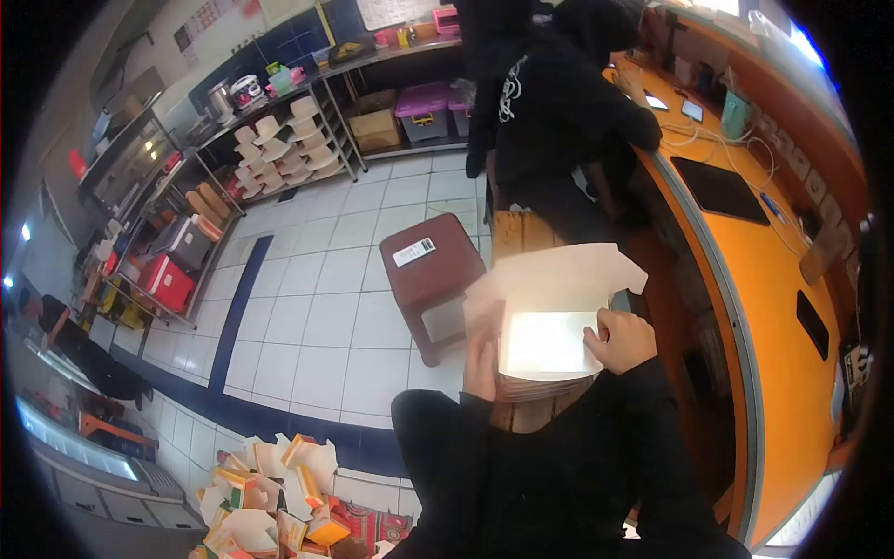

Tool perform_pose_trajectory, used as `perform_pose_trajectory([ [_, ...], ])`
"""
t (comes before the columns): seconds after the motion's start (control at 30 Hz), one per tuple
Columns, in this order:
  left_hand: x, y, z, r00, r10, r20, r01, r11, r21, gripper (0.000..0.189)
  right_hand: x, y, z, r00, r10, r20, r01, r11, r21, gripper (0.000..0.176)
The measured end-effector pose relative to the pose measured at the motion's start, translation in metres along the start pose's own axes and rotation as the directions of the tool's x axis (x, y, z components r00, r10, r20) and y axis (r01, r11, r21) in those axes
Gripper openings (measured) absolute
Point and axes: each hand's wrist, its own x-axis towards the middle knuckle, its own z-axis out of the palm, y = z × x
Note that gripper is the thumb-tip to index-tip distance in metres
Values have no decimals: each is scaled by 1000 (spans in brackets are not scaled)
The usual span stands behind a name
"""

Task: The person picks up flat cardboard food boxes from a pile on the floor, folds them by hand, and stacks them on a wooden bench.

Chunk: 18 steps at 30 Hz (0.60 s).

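Observation:
An open white paper food box point(549, 343) sits in front of me, its lid point(568, 270) raised at the far side. My right hand point(622, 341) is closed over the box's right wall, the thumb inside and the other fingers curled outside. Along the left wall, my left hand point(480, 361) grips the box, with part of its fingers hidden by a side flap. Beneath the box lies a stack of flat cardboard pieces point(545, 388) on a wooden bench point(521, 233).
A brown plastic stool point(430, 265) stands left of the bench. Folded boxes point(270, 494) are heaped on the floor at lower left. At right runs an orange counter point(745, 317) with a tablet point(717, 189) and phones. A person in black point(568, 112) sits ahead; another person point(79, 349) is far left.

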Motion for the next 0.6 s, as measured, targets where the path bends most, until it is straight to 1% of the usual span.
perform_pose_trajectory([
  [0.03, -2, 5, -1, 1000, 9, -8, -9, 1000, -1, 41, 4, 4, -2, 999, 1, 53, 0, 1000, -26, 28],
  [0.07, -4, 7, -1, 998, -56, 4, 56, 998, -15, 40, 8, 7, 0, 999, -8, 48, 9, 1000, -28, 28],
  [0.1, -5, 9, 0, 992, -122, 20, 123, 992, -31, 40, 12, 11, 0, 997, -23, 76, 17, 996, 85, 22],
  [0.13, -6, 10, 2, 986, -164, 21, 166, 982, -94, 41, 15, 13, 1, 994, -39, 102, 19, 980, 196, 23],
  [0.17, -7, 4, 2, 987, -161, 22, 163, 982, -99, 41, 15, 14, 2, 994, -41, 100, 21, 981, 192, 23],
  [0.23, -5, -7, 1, 994, -111, -10, 110, 991, -83, 42, 10, 13, 9, 994, -109, 23, 86, 880, 467, 48],
  [0.27, -4, -12, 1, 994, -110, -7, 109, 991, -83, 42, 9, 14, 17, 994, -84, 71, 29, 827, 562, 64],
  [0.3, -5, -11, 1, 993, -114, -19, 113, 991, -70, 42, 9, 15, 26, 994, -80, 71, 26, 827, 562, 64],
  [0.37, -6, -9, -1, 992, -128, -22, 126, 990, -55, 41, 8, 21, 44, 993, 40, -108, 46, 719, 694, 54],
  [0.4, -5, -8, -2, 997, -78, -16, 78, 997, -30, 38, 9, 26, 49, 993, 53, -105, 35, 719, 694, 54],
  [0.47, -3, -5, -4, 1000, 19, 6, -19, 1000, 19, 33, 15, 40, 54, 981, 146, 125, -192, 711, 677, 47],
  [0.5, -2, -5, -5, 1000, 10, 22, -10, 1000, 21, 33, 16, 42, 57, 978, 164, 126, -206, 707, 677, 47],
  [0.57, -1, -4, -5, 999, -42, -4, 41, 998, -56, 31, 16, 44, 62, 958, 187, 219, -288, 620, 730, 42],
  [0.6, -1, 1, -3, 996, -92, -15, 91, 993, -73, 30, 17, 44, 64, 965, 185, 185, -260, 621, 739, 42],
])
